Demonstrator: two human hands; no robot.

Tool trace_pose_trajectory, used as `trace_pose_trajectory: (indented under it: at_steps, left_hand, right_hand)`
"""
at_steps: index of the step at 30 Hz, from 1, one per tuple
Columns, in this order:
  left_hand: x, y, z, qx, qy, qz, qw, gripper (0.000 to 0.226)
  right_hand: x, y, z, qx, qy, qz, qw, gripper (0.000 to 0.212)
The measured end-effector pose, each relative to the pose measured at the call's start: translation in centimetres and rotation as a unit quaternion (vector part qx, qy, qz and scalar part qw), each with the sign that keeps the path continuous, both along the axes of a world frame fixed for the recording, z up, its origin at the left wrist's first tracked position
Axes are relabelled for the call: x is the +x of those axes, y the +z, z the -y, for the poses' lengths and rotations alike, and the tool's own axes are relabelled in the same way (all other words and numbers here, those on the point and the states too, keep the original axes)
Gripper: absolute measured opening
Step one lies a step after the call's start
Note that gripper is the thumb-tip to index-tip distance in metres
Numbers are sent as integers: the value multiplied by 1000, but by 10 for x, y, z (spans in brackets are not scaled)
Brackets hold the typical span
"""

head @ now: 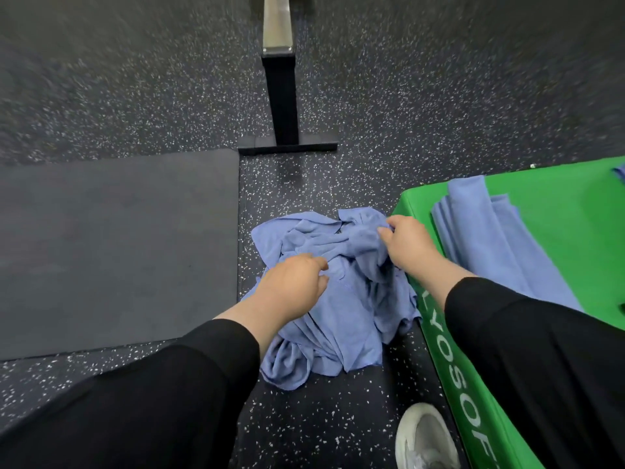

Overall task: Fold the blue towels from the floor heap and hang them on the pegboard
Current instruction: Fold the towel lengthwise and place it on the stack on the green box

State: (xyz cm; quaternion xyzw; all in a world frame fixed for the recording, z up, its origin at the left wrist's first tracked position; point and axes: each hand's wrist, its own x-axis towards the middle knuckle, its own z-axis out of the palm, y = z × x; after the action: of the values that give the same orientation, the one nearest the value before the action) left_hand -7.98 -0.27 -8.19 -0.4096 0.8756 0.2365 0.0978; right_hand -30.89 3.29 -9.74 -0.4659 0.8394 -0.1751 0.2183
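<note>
Down on the speckled floor, near the middle of the scene, lies the heap of blue towels, crumpled and creased, its right edge touching the side of a green padded box. Both hands are on the cloth. The left hand comes in from the near left with its fingers curled down into the fabric at the heap's left side; the fingertips are hidden under the hand, so how firmly it grips cannot be told. The right hand reaches to the far right part of the heap, and its fingers and thumb pinch a raised fold of towel there. Both forearms wear black sleeves.

On top of the green box, to the right of the heap, lies a stack of folded blue towels, flat and long, running from far to near. White lettering runs along the box's near side. Left of the heap a dark grey mat lies flat on the floor, just beside the cloth. Beyond the heap, further away, a black post on a flat foot stands upright, with a metal section above it. At the near edge, between the heap and the box, shows the toe of a pale shoe.
</note>
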Motion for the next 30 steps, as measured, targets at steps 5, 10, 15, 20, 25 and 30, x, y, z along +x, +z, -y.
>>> trace_pose_trajectory:
  at_steps: [5, 10, 15, 20, 25, 30]
  left_hand:
    - [-1, 77, -5, -4, 82, -122, 989, 36]
    - [14, 160, -27, 35, 176, -260, 949, 52]
    - [49, 235, -54, 44, 155, -365, 917, 67]
    - [93, 268, -76, 196, 173, -475, 840, 53]
    - [109, 259, -74, 150, 181, -427, 873, 22]
    - [107, 270, -65, 88, 241, -448, 857, 39]
  right_hand:
    - [23, 82, 1, -53, 61, 20, 997, 34]
    - [60, 172, -25, -54, 164, 5, 985, 13]
    - [107, 277, -64, -177, 234, 36, 955, 15]
    - [139, 311, -101, -188, 274, 80, 940, 16]
    - [149, 284, -93, -204, 222, 79, 950, 10]
    - [145, 272, -86, -190, 199, 72, 959, 33]
